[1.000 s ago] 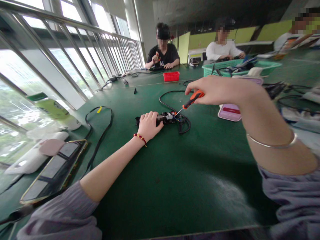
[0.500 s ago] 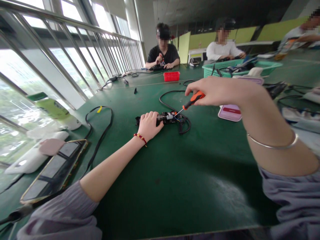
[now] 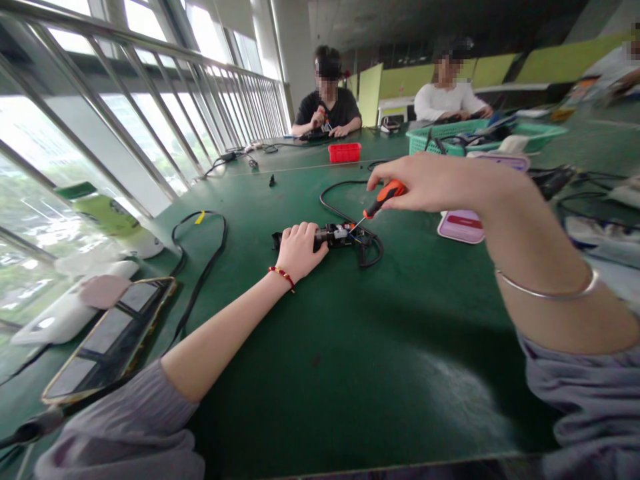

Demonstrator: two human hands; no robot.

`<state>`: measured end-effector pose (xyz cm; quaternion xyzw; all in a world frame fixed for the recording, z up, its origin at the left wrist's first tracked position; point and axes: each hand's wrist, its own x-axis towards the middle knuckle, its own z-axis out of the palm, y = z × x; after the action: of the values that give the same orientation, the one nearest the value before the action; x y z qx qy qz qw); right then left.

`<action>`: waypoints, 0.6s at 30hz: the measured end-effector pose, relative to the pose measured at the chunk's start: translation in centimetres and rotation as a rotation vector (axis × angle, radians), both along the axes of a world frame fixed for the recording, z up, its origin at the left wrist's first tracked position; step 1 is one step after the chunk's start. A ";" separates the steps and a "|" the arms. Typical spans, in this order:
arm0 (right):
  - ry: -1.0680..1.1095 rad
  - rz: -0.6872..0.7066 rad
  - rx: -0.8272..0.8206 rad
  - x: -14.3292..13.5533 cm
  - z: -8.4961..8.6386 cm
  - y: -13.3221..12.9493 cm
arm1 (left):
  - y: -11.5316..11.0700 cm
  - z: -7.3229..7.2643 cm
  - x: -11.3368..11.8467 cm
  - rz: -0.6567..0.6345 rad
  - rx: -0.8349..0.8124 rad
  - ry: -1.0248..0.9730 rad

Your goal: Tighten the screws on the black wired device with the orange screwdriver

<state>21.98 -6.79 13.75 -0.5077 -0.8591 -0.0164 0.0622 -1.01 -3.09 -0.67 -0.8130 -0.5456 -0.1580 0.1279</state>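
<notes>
On the green table lies a black corded device point(image 3: 341, 234) with its right end opened, so small inner parts and wires show. My left hand point(image 3: 299, 252) is wrapped over its middle and presses it against the table. My right hand point(image 3: 436, 183) grips the handle of an orange and black screwdriver point(image 3: 385, 198) between thumb and fingers. The tool slants down to the left, its tip at the exposed end of the device. Whether the tip sits in a screw is too small to tell. A black cable point(image 3: 327, 193) curls behind and beside the device.
A purple-pink tray point(image 3: 461, 227) lies beneath my right wrist. Farther back are a red basket point(image 3: 345, 153) and a loaded green basket point(image 3: 543, 135). A phone point(image 3: 110, 340) and a green-labelled bottle point(image 3: 107, 217) are at left. Several people sit across the table.
The screwdriver handle has shifted slightly left, and the fingers of my right hand have moved a little with it. My left hand stays on the device.
</notes>
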 end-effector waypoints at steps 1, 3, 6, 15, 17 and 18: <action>0.007 0.010 0.015 0.0 0.0 0.1 | 0.0 0.0 0.0 0.004 0.000 0.004; 0.028 -0.030 -0.020 0.0 -0.1 0.0 | -0.1 0.0 0.1 0.010 0.001 0.010; 0.028 -0.148 -0.093 -0.3 0.0 -0.2 | -0.2 0.1 0.1 0.009 0.002 0.012; -0.026 -0.039 0.066 -0.1 -0.2 0.1 | -0.1 0.2 0.0 0.001 -0.007 -0.011; -0.027 -0.043 0.095 -0.1 -0.3 0.1 | -0.1 0.2 0.0 0.001 -0.009 -0.017; -0.023 -0.053 0.104 -0.1 -0.3 0.1 | -0.2 0.2 0.1 0.001 -0.011 -0.018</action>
<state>21.87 -6.73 13.45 -0.5263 -0.8439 -0.0687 0.0781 -0.94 -3.25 -0.46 -0.8120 -0.5479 -0.1621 0.1189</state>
